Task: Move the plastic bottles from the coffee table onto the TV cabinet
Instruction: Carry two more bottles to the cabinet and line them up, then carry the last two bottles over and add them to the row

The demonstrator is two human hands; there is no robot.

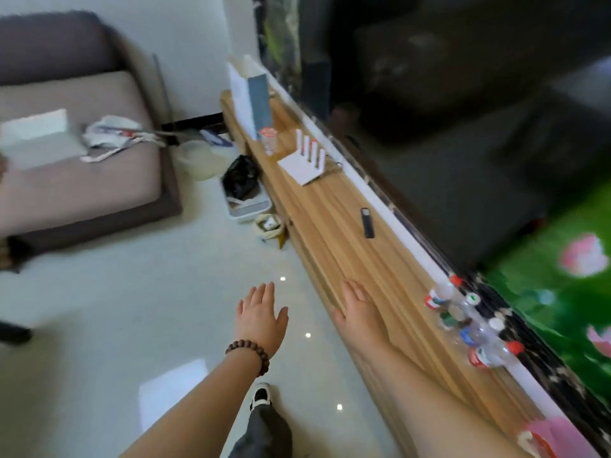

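Observation:
Several clear plastic bottles point(469, 323) with red, white and green caps stand in a cluster at the back edge of the long wooden TV cabinet point(334, 206), at right. My right hand point(358, 307) hovers flat over the cabinet's front edge, fingers apart, empty, a short way left of the bottles. Over the floor, my left hand point(261, 314) is held out with fingers spread and nothing in it; a bead bracelet is on its wrist. The coffee table is out of view.
On the cabinet sit a white router point(305, 161), a black lighter point(367, 223), a small cup point(268, 138) and a white-and-grey box point(251, 94). A TV screen point(479, 127) rises behind. A sofa point(76, 143) stands at left; a bin point(244, 193) and bags lie on the tiled floor.

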